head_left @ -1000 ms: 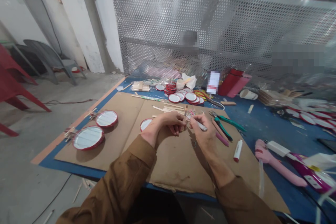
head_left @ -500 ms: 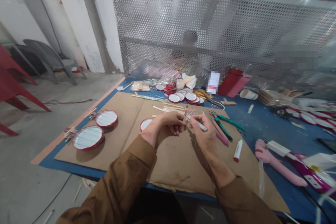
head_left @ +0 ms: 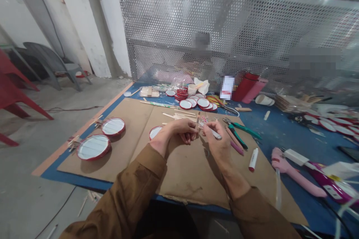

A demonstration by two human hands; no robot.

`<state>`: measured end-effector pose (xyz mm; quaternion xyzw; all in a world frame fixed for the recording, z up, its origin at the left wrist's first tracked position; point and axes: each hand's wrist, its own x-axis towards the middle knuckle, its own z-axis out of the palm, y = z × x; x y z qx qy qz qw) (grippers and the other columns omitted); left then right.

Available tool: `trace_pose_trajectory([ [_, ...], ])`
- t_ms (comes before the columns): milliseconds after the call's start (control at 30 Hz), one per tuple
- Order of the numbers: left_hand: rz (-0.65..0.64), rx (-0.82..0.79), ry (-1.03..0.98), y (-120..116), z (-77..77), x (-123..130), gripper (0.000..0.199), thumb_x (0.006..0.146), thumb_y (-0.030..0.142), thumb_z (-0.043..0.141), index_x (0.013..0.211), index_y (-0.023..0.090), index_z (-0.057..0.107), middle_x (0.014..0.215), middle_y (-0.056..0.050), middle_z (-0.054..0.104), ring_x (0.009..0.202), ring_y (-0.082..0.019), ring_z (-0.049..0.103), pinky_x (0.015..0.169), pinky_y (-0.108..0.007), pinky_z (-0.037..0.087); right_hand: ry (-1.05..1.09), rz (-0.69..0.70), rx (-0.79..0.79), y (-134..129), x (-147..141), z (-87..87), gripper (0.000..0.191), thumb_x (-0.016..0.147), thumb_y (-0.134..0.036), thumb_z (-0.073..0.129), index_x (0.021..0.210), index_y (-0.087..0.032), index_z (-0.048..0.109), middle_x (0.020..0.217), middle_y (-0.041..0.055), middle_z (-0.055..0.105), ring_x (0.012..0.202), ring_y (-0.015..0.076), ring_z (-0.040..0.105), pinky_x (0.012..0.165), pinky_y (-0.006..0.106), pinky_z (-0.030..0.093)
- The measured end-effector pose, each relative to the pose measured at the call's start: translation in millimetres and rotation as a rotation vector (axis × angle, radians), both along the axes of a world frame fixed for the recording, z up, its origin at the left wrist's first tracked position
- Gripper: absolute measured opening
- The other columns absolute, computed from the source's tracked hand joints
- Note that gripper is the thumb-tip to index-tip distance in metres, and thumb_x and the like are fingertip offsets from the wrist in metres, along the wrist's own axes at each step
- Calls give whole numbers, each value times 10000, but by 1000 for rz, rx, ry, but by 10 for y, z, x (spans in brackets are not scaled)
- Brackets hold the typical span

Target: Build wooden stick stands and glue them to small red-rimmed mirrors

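My left hand (head_left: 183, 130) is closed, pinching a thin wooden craft stick (head_left: 198, 118) that stands roughly upright between the fingertips. Close on its right, my right hand (head_left: 218, 140) grips a slim whitish pen-like tool (head_left: 215, 133), its tip against or very near the stick; contact is too small to judge. Both hands are above a cardboard sheet (head_left: 179, 175). Partly behind my left wrist lies a red-rimmed white disc (head_left: 155, 132). Loose craft sticks (head_left: 183, 115) lie just beyond the hands. Green-handled pliers (head_left: 242, 130) and a white marker with a red end (head_left: 253, 160) are to the right.
Two red-rimmed round pieces with sticks (head_left: 94, 147) stand at left. Red-rimmed discs (head_left: 203, 103) are piled at the back, before a perforated metal screen (head_left: 174, 26). A pink glue gun (head_left: 297, 177) and a purple power strip (head_left: 333, 186) lie right on the blue table (head_left: 280, 134).
The view has shifted very slightly. Both hands keep nearly the same place and hold, with only a tiny movement at the fingertips.
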<state>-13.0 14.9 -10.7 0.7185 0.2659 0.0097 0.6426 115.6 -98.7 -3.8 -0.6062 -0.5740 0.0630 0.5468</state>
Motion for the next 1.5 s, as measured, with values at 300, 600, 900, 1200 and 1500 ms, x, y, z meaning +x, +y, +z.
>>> trace_pose_trajectory([
  [300, 32, 12, 47, -70, 126, -11, 141, 898, 209, 462, 800, 157, 548, 617, 30, 598, 477, -96, 608, 485, -211, 517, -5, -6, -11, 5, -10, 12, 203, 833, -401, 547, 726, -230, 568, 667, -32, 620, 659, 168, 563, 792, 394, 466],
  [600, 13, 8, 52, -39, 95, 9, 165, 913, 209, 431, 804, 148, 539, 619, 21, 599, 488, -104, 616, 484, -217, 516, 55, 4, -45, -1, 26, -29, 215, 840, -426, 555, 781, -221, 576, 682, -15, 604, 647, 165, 559, 657, 324, 468],
  [900, 8, -27, 50, -9, 36, 10, 158, 910, 309, 506, 850, 163, 513, 621, 37, 598, 508, -102, 628, 517, -214, 520, -16, 15, -40, 1, 1, -13, 215, 840, -426, 547, 762, -227, 575, 672, -28, 622, 654, 167, 559, 745, 356, 468],
  [1200, 3, -22, 56, -21, 60, 8, 131, 906, 273, 484, 855, 161, 527, 611, 32, 597, 491, -101, 619, 496, -202, 508, 18, 44, -27, -1, -3, -14, 215, 836, -427, 551, 753, -230, 573, 699, -10, 632, 671, 176, 565, 710, 353, 463],
  [1500, -21, -3, 24, 14, 19, -5, 136, 885, 302, 527, 885, 167, 552, 630, 29, 593, 510, -116, 632, 503, -223, 520, 70, 54, -30, -10, 0, -6, 196, 842, -416, 553, 793, -227, 573, 707, -12, 620, 676, 176, 575, 713, 349, 477],
])
